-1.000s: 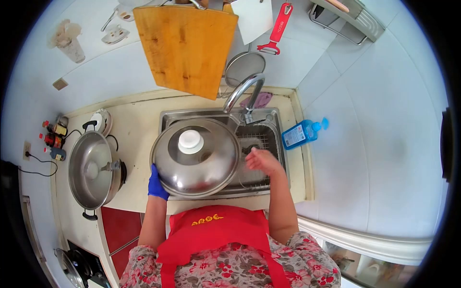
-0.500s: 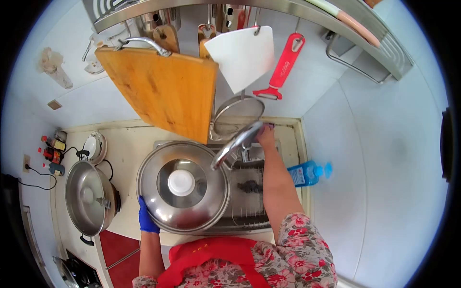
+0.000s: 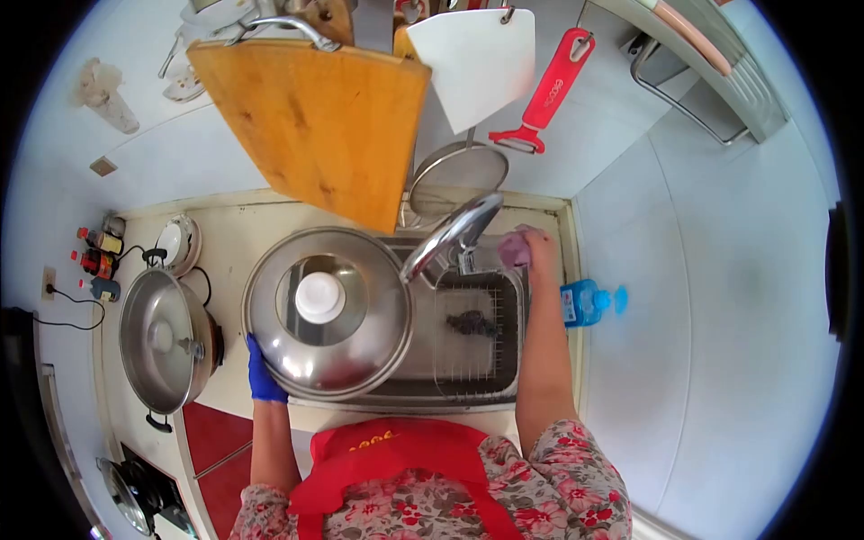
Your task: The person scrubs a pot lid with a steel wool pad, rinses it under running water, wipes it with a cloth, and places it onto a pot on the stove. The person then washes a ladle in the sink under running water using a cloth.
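Note:
A large steel pot lid [image 3: 378,297] with a glass centre and white knob [image 3: 319,298] covers the sink's left side in the head view. My left hand [image 3: 265,371], in a blue glove, grips the lid's lower left rim; its fingertips are partly hidden. To the right of the chrome faucet [image 3: 459,229], my right hand [image 3: 541,249] is closed on a crumpled pinkish-purple cloth [image 3: 516,247]. Below them, a wire rack and a dark clump [image 3: 472,323] lie in the steel sink [image 3: 423,382].
A wide steel pan [image 3: 160,337] stands at the left, with several sauce bottles [image 3: 97,263] behind it. A blue bottle [image 3: 585,303] stands right of the sink. Overhead hang a wooden cutting board [image 3: 315,117], a white plastic scraper [image 3: 472,67], a red peeler [image 3: 551,90] and a strainer [image 3: 459,178].
My right hand has moved right, away from behind the faucet, and the purple cloth shows more. The lid has shifted slightly left with my left hand. The whole view has tilted a little.

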